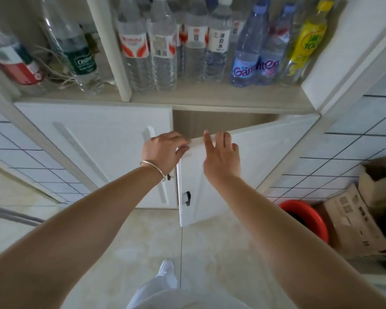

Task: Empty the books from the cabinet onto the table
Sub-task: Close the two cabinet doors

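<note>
A white cabinet stands in front of me with two lower doors. The right door (261,163) is swung partly out, showing a bare wood-grain inner wall (210,121); no books are visible. The left door (94,139) is closed. My left hand (165,150), with a thin bracelet on the wrist, grips the top corner of the right door with fingers curled over its edge. My right hand (221,155) rests flat on the front of the same door near its top edge, fingers spread. A small black handle (188,198) sits low on that door.
Several plastic bottles (165,47) fill the open shelf above the doors. A red bucket (305,217) and cardboard boxes (354,217) stand on the floor at the right. Pale tiled floor lies below, with my shoe (166,266) on it.
</note>
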